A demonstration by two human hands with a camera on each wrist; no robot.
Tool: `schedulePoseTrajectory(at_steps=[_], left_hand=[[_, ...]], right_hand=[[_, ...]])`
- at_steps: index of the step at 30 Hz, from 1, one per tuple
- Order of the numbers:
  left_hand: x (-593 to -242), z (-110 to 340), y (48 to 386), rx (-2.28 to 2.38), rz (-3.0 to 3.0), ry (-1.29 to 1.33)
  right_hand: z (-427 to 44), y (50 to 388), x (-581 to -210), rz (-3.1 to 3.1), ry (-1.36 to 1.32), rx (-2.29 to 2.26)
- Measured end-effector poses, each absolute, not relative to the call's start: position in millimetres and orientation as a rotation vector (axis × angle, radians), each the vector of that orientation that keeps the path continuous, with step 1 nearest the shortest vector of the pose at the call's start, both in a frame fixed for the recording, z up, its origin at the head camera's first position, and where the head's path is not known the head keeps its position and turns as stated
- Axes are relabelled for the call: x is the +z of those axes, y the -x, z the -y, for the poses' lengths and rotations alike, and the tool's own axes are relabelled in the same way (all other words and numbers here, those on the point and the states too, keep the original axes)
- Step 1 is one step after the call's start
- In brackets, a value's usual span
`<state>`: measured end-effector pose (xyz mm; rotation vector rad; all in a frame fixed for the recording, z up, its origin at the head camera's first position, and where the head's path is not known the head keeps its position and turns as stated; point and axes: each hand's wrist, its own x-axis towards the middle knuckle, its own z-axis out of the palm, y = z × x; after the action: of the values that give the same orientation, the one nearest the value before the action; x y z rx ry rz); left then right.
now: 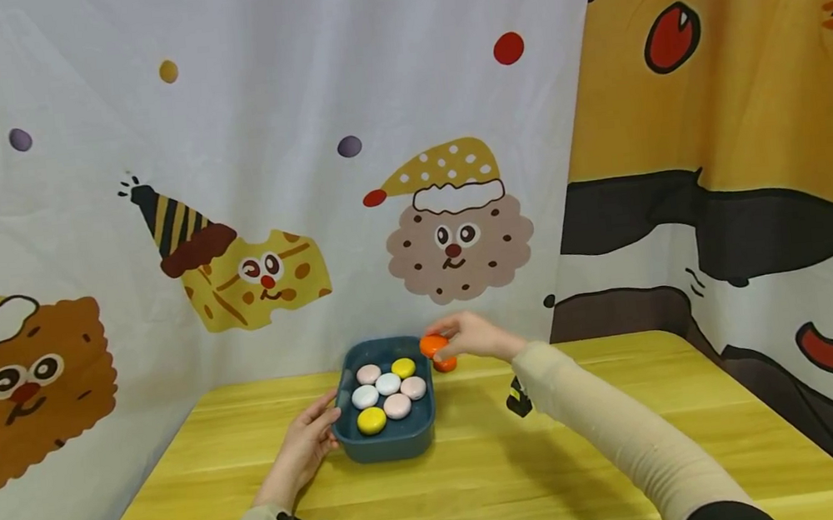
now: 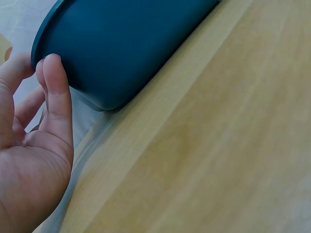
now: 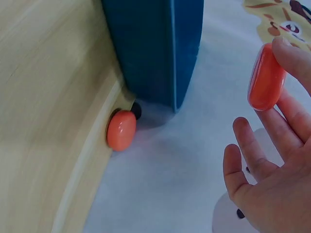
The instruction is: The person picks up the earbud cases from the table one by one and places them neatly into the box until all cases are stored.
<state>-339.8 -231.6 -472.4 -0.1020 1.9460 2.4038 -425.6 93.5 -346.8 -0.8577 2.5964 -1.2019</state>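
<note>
A dark blue rectangular bin [image 1: 393, 446] stands on the table, holding several glossy rounded discs: yellow [image 1: 372, 420], white [image 1: 365, 396] and pink [image 1: 398, 406]. My left hand [image 1: 306, 446] holds the bin's left rim, fingertips at the edge in the left wrist view. Just beyond the bin's right rim, my right hand [image 1: 472, 337] pinches an orange disc [image 3: 267, 77] between thumb and fingers, lifted off the table. A second orange disc [image 3: 121, 130] lies on the table below it, by the bin's right side.
The wooden table [image 1: 557, 464] ends at the back against a white cloth [image 1: 280, 97] printed with cartoon snacks. A yellow, black and white cartoon cloth [image 1: 734, 120] hangs at the right. The bin stands near the table's back edge.
</note>
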Motion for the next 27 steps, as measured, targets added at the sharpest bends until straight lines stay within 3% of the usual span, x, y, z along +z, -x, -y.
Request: schedulePoseTrajectory(at_steps=[27], left_hand=[[-472.7, 232.1, 339.6, 2.395, -1.938, 0.089]], right_hand=[[-44.4, 413.2, -349.5, -2.428, 1.073, -0.969]])
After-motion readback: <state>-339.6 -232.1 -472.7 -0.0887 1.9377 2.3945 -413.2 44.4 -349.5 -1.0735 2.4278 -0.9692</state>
